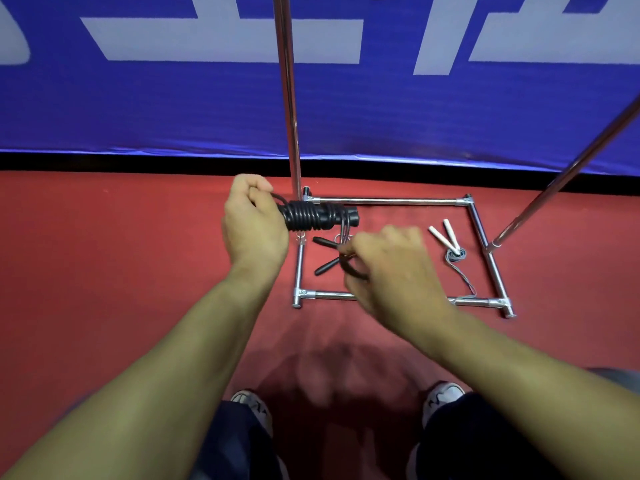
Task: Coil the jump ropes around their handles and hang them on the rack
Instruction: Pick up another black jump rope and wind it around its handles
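My left hand (254,221) grips one end of a black jump rope bundle (317,215), its cord wound in tight coils round the handles. My right hand (394,268), blurred, pinches the loose black cord (349,268) that loops down from the bundle. On the red floor inside the rack base lie a second rope's black handles (327,261), crossed, and a rope with white handles (445,235) and a grey cord (457,259). The chrome rack (290,109) rises just behind the bundle.
The rack's rectangular chrome base (391,201) sits on the red floor, with a second upright pole (568,174) slanting up at right. A blue banner (173,109) with white letters runs behind. My shoes (254,408) show at the bottom.
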Tool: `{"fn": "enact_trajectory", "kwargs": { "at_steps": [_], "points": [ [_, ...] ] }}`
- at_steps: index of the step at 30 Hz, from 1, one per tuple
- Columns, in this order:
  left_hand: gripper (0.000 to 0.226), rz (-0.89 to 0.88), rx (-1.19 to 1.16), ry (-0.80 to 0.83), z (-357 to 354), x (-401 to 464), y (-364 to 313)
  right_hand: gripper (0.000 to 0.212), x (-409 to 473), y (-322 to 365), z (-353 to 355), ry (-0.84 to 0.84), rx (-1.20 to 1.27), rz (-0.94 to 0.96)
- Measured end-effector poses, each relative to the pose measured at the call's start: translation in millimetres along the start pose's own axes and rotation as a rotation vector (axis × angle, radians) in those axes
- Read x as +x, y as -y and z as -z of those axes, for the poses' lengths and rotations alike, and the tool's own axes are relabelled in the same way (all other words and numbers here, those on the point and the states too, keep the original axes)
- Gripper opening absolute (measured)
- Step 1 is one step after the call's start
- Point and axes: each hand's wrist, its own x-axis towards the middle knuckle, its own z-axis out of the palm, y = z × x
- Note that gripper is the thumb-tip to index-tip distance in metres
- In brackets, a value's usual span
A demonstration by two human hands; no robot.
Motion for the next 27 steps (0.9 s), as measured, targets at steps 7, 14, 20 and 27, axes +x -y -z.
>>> {"fn": "enact_trajectory", "kwargs": {
  "at_steps": [7,14,20,27],
  "points": [
    [0.031,0.079,-0.224,0.008,-5,-8,-2,0.029,-10,33,-19,-0.009,1.387,-0.786],
    [0.034,0.23,-0.316,-0.06,6,3,-3,0.035,-5,7,-28,-0.004,1.065,-0.608],
    [0.034,0.292,-0.329,0.101,7,-2,-3,0.026,-6,1,-26,0.061,0.662,-0.269],
    [0.034,0.147,-0.163,0.528,15,-8,-4,0.037,5,-21,-17,0.085,0.452,-0.238]
  ]
}}
